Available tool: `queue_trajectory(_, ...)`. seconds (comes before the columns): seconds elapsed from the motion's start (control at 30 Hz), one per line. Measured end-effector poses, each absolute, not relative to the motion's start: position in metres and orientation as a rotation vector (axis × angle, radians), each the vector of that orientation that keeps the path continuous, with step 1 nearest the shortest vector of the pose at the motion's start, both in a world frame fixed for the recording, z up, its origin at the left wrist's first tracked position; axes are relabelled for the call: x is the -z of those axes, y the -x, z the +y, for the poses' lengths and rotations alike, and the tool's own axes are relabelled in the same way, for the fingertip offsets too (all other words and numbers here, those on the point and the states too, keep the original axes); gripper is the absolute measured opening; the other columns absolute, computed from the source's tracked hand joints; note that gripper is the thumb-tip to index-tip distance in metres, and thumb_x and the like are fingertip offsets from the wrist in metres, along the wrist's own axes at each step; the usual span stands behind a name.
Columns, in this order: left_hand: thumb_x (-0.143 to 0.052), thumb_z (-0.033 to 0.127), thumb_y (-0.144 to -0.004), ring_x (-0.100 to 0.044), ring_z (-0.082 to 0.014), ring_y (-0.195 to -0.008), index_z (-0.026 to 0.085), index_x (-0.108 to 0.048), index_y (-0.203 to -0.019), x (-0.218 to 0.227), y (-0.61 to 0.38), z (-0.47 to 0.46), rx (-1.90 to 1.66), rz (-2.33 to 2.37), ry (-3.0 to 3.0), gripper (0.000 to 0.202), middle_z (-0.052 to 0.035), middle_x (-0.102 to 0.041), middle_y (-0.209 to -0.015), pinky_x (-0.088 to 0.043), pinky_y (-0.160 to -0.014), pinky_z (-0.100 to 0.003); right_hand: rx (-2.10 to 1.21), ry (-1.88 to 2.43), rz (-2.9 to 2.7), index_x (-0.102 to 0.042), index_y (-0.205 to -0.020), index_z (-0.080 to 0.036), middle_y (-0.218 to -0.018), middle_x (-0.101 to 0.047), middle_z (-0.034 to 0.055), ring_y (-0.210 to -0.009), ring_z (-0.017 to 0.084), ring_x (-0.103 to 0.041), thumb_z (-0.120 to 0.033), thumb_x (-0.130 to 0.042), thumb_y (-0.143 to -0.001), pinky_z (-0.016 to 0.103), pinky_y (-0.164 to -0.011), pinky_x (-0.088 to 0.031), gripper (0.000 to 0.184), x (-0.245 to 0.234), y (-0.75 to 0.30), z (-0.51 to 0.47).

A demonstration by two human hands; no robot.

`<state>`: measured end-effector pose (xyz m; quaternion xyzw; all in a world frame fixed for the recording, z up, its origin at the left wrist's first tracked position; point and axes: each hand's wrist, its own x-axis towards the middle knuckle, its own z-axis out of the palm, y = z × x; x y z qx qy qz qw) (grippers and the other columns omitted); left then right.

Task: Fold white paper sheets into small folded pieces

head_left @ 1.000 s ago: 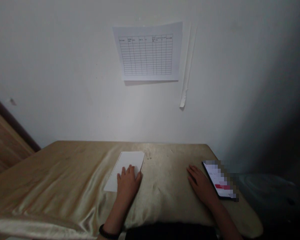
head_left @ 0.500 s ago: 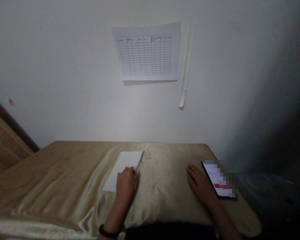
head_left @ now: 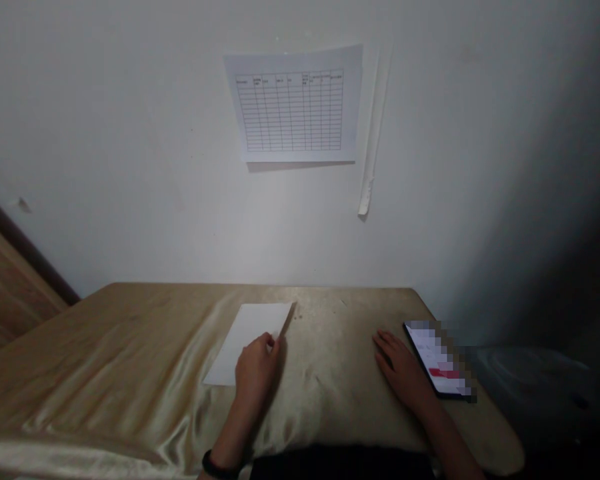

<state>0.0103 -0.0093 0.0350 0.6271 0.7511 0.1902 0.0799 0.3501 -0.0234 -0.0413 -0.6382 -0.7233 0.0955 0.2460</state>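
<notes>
A white sheet of paper [head_left: 247, 333] lies on the table, which is covered with a shiny beige cloth [head_left: 130, 360]. My left hand [head_left: 255, 370] rests at the sheet's near right corner, with its fingers curled and pinching the right edge, which is lifted slightly off the cloth. A dark band circles that wrist. My right hand [head_left: 403, 373] lies flat on the cloth with fingers spread, just left of a phone [head_left: 437, 360] with a lit screen, and holds nothing.
A printed grid sheet [head_left: 295, 107] is stuck to the white wall above the table, with a strip of peeling tape [head_left: 370, 173] beside it. A wooden panel [head_left: 5, 280] stands at the left. To the right of the table lies a dark object [head_left: 530, 387].
My left hand went from lying flat on the paper to curling and pinching its right edge, which has risen a little. My right hand has stayed still.
</notes>
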Motion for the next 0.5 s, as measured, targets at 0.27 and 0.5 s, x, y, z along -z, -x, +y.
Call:
queue_trajectory(0.27,-0.049,0.040,-0.095,-0.069,-0.0243,-0.093,0.020,-0.070,-0.086,-0.042,-0.063,-0.010,-0.570,1.997,-2.016,0.030,-0.0075,-0.077,-0.095,-0.042,-0.086,-0.034,-0.268,1.769,-1.967,-0.052,-0.143,-0.017,-0.154,-0.045,0.0083,-0.146,0.024,-0.036,-0.035,-0.038,-0.097,0.047,-0.123,-0.028,0.052,0.037,-0.347,-0.025)
queue_trajectory(0.5,-0.055,0.038,-0.096,-0.054,-0.0321,-0.130,0.026,-0.075,-0.094,-0.025,-0.098,-0.018,-0.453,1.804,-2.212,0.024,-0.0065,-0.072,-0.124,-0.027,-0.112,-0.058,-0.269,1.778,-1.965,-0.054,-0.142,-0.016,-0.153,-0.046,0.0097,-0.145,0.024,-0.037,-0.037,-0.038,-0.097,0.045,-0.123,-0.028,0.051,0.033,-0.343,-0.026)
